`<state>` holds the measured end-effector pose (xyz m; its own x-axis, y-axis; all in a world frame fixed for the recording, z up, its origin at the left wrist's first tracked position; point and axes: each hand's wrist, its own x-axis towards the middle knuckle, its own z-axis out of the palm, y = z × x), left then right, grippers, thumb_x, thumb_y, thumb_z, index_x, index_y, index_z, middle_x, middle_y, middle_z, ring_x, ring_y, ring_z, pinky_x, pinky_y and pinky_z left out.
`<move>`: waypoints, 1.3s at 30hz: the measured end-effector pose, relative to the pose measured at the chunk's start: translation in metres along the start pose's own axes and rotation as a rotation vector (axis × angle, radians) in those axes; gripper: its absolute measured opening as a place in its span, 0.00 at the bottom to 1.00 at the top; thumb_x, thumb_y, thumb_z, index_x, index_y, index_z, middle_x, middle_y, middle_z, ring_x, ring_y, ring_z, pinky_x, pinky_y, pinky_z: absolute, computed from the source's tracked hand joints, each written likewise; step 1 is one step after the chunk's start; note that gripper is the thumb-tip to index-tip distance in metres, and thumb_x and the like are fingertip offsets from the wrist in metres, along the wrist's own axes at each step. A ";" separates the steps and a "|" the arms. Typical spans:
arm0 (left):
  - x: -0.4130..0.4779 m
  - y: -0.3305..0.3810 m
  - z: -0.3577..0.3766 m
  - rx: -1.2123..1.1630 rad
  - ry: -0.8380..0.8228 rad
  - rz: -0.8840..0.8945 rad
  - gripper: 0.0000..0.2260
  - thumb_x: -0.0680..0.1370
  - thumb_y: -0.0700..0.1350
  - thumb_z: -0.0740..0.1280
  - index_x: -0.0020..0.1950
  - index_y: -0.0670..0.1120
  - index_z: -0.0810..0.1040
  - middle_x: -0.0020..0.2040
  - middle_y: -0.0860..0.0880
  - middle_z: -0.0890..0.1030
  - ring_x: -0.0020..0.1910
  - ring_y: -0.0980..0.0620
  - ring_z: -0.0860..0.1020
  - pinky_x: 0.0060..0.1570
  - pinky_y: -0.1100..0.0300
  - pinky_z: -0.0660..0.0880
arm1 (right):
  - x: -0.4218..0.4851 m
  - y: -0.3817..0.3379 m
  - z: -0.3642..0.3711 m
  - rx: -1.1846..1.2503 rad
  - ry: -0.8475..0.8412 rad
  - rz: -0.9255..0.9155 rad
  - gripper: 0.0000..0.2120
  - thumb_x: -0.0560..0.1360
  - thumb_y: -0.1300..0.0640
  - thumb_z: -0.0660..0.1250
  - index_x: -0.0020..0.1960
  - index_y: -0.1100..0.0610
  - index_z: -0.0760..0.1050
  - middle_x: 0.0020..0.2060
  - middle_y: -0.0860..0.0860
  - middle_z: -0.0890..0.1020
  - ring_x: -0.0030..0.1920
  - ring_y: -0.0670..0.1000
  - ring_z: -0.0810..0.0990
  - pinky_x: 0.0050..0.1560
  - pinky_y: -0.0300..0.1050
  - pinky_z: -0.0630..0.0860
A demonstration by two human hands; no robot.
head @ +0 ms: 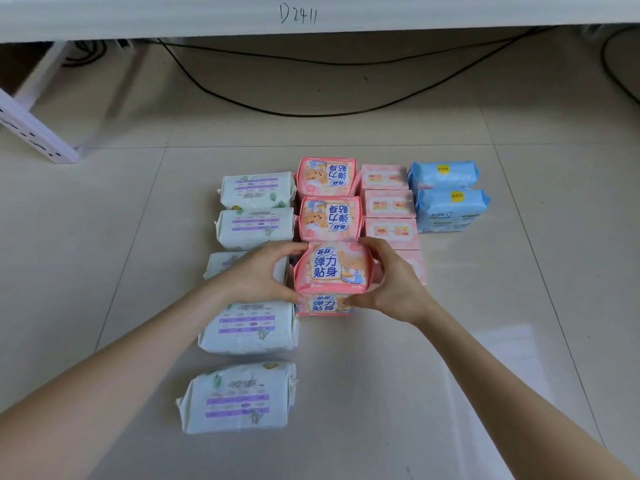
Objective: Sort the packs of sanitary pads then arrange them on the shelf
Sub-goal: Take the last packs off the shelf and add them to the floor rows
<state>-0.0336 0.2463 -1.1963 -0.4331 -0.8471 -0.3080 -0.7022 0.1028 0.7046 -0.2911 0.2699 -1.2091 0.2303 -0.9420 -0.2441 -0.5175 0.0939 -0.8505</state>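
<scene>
Packs of sanitary pads lie in columns on the tiled floor. Both hands hold one pink bear-print pack [334, 268]: my left hand [258, 277] grips its left side, my right hand [388, 282] its right side. It sits over another pink pack [325, 305] below it. Two more pink bear packs [327, 176] [329, 218] lie farther away. Left of them runs a column of several white-and-purple packs [258, 190] [239, 398]. To the right are pale pink packs [382, 176] and two blue packs [443, 174] [452, 209].
A white shelf board [207, 15] marked "D2411" spans the top of the view. Its white perforated leg [34, 133] stands at the left. Black cables [311, 112] trail over the floor behind the packs.
</scene>
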 end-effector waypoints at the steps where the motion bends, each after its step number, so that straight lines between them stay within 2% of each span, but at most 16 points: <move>1: 0.000 -0.001 0.003 0.032 0.012 0.000 0.39 0.64 0.48 0.81 0.71 0.58 0.67 0.63 0.67 0.71 0.60 0.73 0.67 0.58 0.79 0.60 | 0.000 0.001 0.001 -0.031 0.000 -0.008 0.46 0.57 0.57 0.83 0.70 0.52 0.64 0.61 0.48 0.76 0.59 0.50 0.77 0.59 0.50 0.77; 4: -0.002 -0.006 0.010 0.105 0.025 -0.042 0.42 0.63 0.53 0.80 0.74 0.56 0.66 0.70 0.56 0.69 0.69 0.59 0.63 0.67 0.62 0.61 | 0.002 0.004 0.006 -0.173 0.019 -0.057 0.46 0.58 0.51 0.83 0.70 0.52 0.65 0.61 0.48 0.77 0.59 0.51 0.77 0.60 0.52 0.75; 6: -0.004 -0.008 0.013 0.128 0.044 -0.053 0.43 0.63 0.56 0.80 0.74 0.56 0.66 0.71 0.53 0.69 0.71 0.56 0.62 0.70 0.58 0.60 | 0.003 0.007 0.010 -0.248 0.049 -0.095 0.45 0.58 0.49 0.82 0.70 0.55 0.66 0.62 0.50 0.77 0.61 0.52 0.76 0.62 0.56 0.73; 11: -0.004 -0.009 0.014 0.138 0.077 -0.014 0.42 0.63 0.57 0.79 0.74 0.54 0.67 0.68 0.53 0.72 0.67 0.56 0.66 0.68 0.58 0.62 | 0.001 0.014 0.017 -0.334 0.107 -0.111 0.46 0.61 0.46 0.80 0.73 0.55 0.65 0.68 0.52 0.73 0.68 0.55 0.70 0.70 0.59 0.63; 15: -0.004 -0.011 0.018 0.120 0.115 -0.013 0.42 0.64 0.55 0.79 0.74 0.54 0.66 0.71 0.53 0.69 0.73 0.54 0.61 0.67 0.64 0.54 | -0.001 0.014 0.021 -0.404 0.136 -0.139 0.45 0.64 0.44 0.78 0.74 0.55 0.64 0.71 0.52 0.70 0.73 0.52 0.63 0.74 0.53 0.56; 23: -0.007 -0.009 0.025 0.174 0.181 -0.011 0.40 0.66 0.53 0.79 0.75 0.49 0.65 0.73 0.50 0.69 0.75 0.51 0.60 0.71 0.61 0.45 | -0.010 0.014 0.026 -0.453 0.177 -0.129 0.43 0.66 0.42 0.75 0.75 0.55 0.61 0.72 0.50 0.69 0.75 0.51 0.61 0.74 0.53 0.56; 27: -0.012 -0.005 0.028 0.188 0.225 0.039 0.37 0.67 0.50 0.78 0.73 0.48 0.68 0.71 0.50 0.71 0.74 0.50 0.62 0.71 0.60 0.46 | -0.015 0.013 0.027 -0.528 0.175 -0.138 0.41 0.70 0.42 0.72 0.76 0.56 0.60 0.74 0.50 0.66 0.75 0.51 0.60 0.74 0.54 0.55; 32: -0.022 -0.001 0.029 0.265 0.237 0.068 0.35 0.70 0.53 0.75 0.74 0.46 0.67 0.72 0.49 0.70 0.73 0.48 0.64 0.75 0.48 0.49 | -0.025 0.011 0.027 -0.737 0.127 -0.140 0.37 0.75 0.41 0.64 0.78 0.53 0.54 0.77 0.51 0.60 0.77 0.52 0.54 0.76 0.56 0.49; 39: -0.052 0.012 0.031 0.535 0.284 0.054 0.28 0.77 0.52 0.67 0.74 0.43 0.67 0.74 0.46 0.67 0.76 0.45 0.61 0.75 0.49 0.49 | -0.043 -0.001 0.028 -0.997 0.089 -0.106 0.38 0.77 0.45 0.62 0.79 0.54 0.47 0.78 0.55 0.54 0.78 0.55 0.52 0.75 0.60 0.46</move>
<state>-0.0366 0.3081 -1.1918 -0.3597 -0.9319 -0.0459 -0.9019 0.3347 0.2729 -0.2769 0.3195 -1.2105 0.2738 -0.9543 -0.1195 -0.9608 -0.2659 -0.0782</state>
